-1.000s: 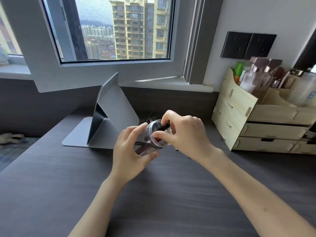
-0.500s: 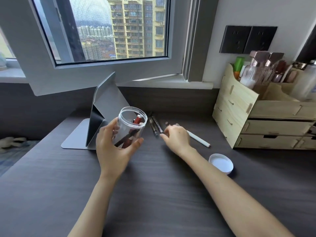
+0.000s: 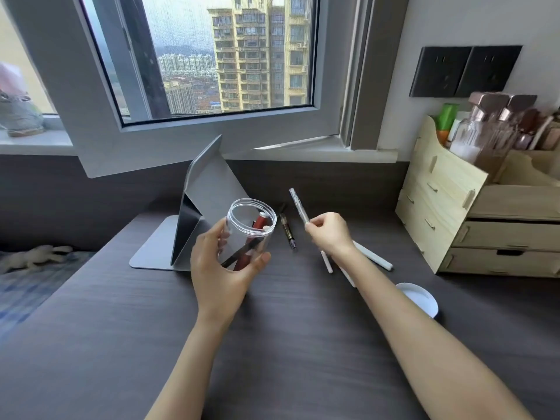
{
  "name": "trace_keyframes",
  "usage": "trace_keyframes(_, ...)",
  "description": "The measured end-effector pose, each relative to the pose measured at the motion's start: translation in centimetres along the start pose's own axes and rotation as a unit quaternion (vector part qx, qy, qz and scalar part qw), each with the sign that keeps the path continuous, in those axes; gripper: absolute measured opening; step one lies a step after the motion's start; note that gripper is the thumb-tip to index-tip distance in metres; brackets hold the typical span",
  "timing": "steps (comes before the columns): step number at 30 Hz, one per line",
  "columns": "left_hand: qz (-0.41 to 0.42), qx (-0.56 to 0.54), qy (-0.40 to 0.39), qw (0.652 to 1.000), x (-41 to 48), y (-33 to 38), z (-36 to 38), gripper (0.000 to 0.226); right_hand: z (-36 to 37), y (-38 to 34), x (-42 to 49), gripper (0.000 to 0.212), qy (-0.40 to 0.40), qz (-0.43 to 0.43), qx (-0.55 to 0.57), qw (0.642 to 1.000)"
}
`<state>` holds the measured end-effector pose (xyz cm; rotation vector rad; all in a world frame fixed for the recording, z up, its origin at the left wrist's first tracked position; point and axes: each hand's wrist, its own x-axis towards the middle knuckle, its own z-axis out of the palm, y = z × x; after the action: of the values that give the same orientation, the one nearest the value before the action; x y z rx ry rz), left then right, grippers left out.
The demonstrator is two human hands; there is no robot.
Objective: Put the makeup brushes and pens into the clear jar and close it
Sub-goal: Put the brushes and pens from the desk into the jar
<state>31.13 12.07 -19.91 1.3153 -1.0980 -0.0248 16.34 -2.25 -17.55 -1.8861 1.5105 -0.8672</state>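
Two hands work mid-frame: left hand (image 3: 224, 268) wraps the clear jar (image 3: 250, 231), right hand (image 3: 328, 234) pinches a clear pen (image 3: 298, 206). Tip the pen down and aim for the mouth.

You see one jar (image 3: 251, 228) with two items inside, one lid (image 3: 419, 298), four loose pens and two hands.

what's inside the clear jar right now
The clear plastic jar, held tilted in the left hand, holds a red pen-like stick and a thin dark stick leaning across it. The palm and fingers cover the jar's base, so anything lying there is hidden.
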Motion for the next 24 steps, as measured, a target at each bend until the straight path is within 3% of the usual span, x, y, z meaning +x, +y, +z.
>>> trace_keyframes(2,0.003,-0.002,0.002,1.000,0.0,0.1,0.0,0.070,-2.6,-0.4,-2.6,0.015,-0.031,-0.029,0.113,0.993)
trace_keyframes(4,0.009,-0.002,-0.001,1.000,-0.1,0.3,0.0,0.071,-5.6,-0.9,-5.5,0.011,-0.067,-0.086,0.144,0.983)
trace_keyframes(8,0.039,-0.002,-0.012,0.999,-0.2,0.5,0.1,0.069,-10.0,-2.3,-8.5,0.015,-0.066,-0.206,-0.003,0.976)
trace_keyframes(12,0.075,0.030,-0.024,0.996,-0.6,0.6,0.1,0.070,-10.2,-3.9,-9.6,0.016,-0.043,-0.292,-0.125,0.947)
trace_keyframes(18,0.096,0.058,-0.061,0.992,-1.0,0.9,0.3,0.071,-7.6,-6.3,-11.1,0.011,-0.032,-0.349,-0.082,0.933)
trace_keyframes(22,0.101,0.046,-0.068,0.991,-1.0,0.9,0.2,0.071,-6.0,-6.7,-11.7,0.018,-0.082,-0.378,-0.088,0.918)
trace_keyframes(24,0.104,0.046,-0.057,0.992,-0.8,0.9,0.1,0.070,-6.2,-6.7,-11.4,0.021,-0.061,-0.383,-0.037,0.921)
